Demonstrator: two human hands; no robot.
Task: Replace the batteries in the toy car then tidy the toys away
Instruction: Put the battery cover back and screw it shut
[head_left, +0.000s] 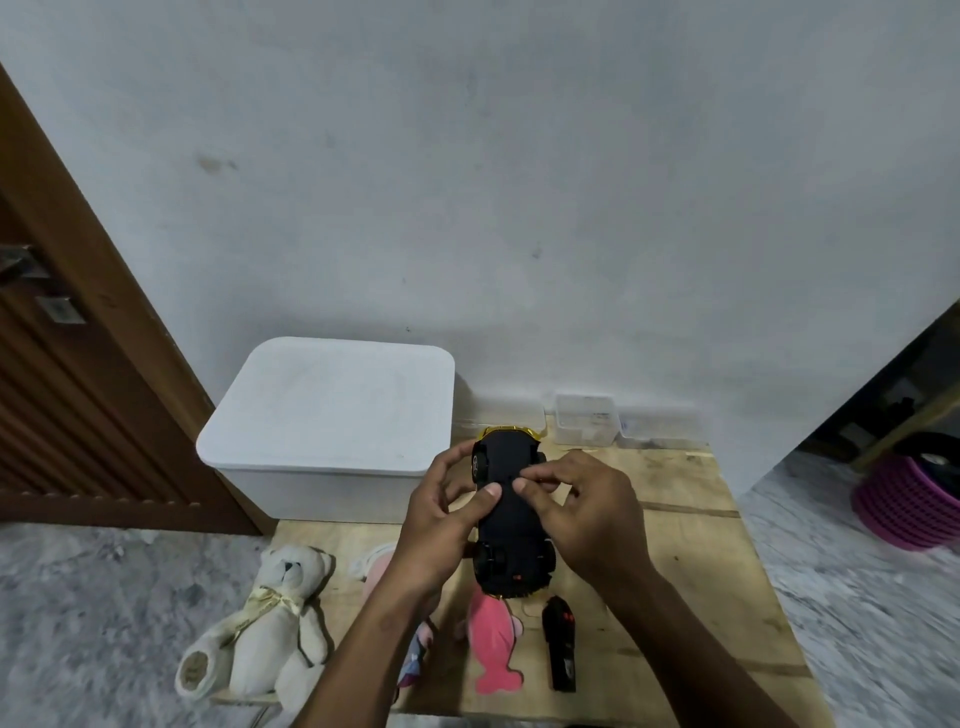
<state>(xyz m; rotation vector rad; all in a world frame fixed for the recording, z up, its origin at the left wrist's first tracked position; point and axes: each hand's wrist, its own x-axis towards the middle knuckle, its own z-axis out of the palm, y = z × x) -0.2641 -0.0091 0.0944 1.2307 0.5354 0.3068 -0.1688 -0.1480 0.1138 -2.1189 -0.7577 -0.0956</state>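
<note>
**Both hands are holding the upturned toy car (511, 512) above the board**

The yellow-bodied plastic toy car is lying on its back in the air between the two sets of fingers. Its flat black underside is facing up, and its yellow edge is showing only at the end beyond the fingertips. Any marking on that underside is too dark to read. The print on the small clear plastic tub (584, 421), standing well beyond the fingertips against the wall, is too blurred to read.

The left hand (441, 525) is gripping the car from its left side. Its fingers (452, 460) are curling round the edge by the far wheel, slightly spread, and its thumb is pressing flat on the underside. The right hand (587, 519) is arching over from the right. Its thumb and forefinger tips are drawing together in a pinch on the middle of the underside, just beside the left thumb. Whether they are nipping a small part there cannot be told. Its other fingers are curling loosely behind.

Left of the left fingers, a white lidded plastic box (332, 410) is sitting on the far corner of the pale wooden board (701, 571). Nearer than the fingers, a flat pink soft toy (491, 644) and a black handheld remote (558, 644) are lying side by side on the board. A cream teddy bear (270, 623) with a ribbon bow is sprawling at the board's left edge.
</note>
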